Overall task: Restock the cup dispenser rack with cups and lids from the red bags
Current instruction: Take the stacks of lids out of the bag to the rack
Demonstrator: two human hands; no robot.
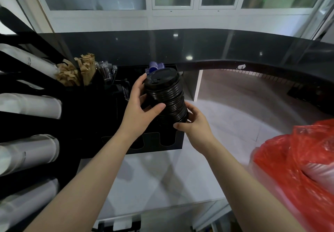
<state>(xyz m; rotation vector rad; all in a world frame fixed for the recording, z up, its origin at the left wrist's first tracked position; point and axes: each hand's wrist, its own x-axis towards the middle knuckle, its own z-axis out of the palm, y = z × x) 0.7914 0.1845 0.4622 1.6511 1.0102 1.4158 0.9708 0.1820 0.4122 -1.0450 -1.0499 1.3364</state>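
Observation:
A tall stack of black cup lids (166, 94) is held in the air above the black organiser (169, 141), tilted with its top away from me. My left hand (139, 105) grips its upper left side, thumb across the front. My right hand (193, 123) grips the stack's lower end from the right. The black cup dispenser rack (21, 125) stands at the left, with rows of white cups (30, 105) lying in its slots. A red plastic bag (296, 163) sits on the counter at the right, white cups showing through it.
Brown paper packets (77, 72) and wrapped straws (106, 72) stand in compartments behind the organiser, beside blue-topped items (153, 67). A dark raised counter ledge (235, 58) curves across the back. The white countertop (162, 173) lies below my arms.

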